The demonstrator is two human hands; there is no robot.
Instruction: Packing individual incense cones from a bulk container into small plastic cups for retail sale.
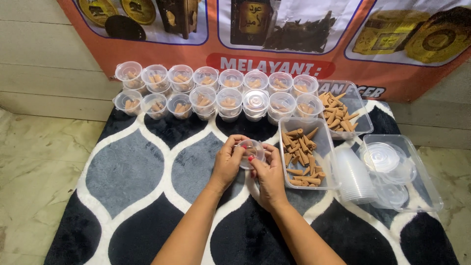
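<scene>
Both my hands meet over the middle of the patterned rug [137, 172], holding a small clear plastic cup [252, 149] between them. My left hand [226, 162] grips the cup's left side and my right hand [269, 174] holds its right side and underside. Whether the cup has anything in it or a lid on it I cannot tell. Just to the right lies a clear rectangular tray [329, 167] with several brown cone-shaped sticks [300, 149] in it.
Two rows of small clear cups [216, 93] with brown cones stand along the far rug edge. A second tray of cones [360, 110] sits far right. A tray with round lids [428, 189] and a stack of empty cups [354, 176] lies right. A banner hangs behind.
</scene>
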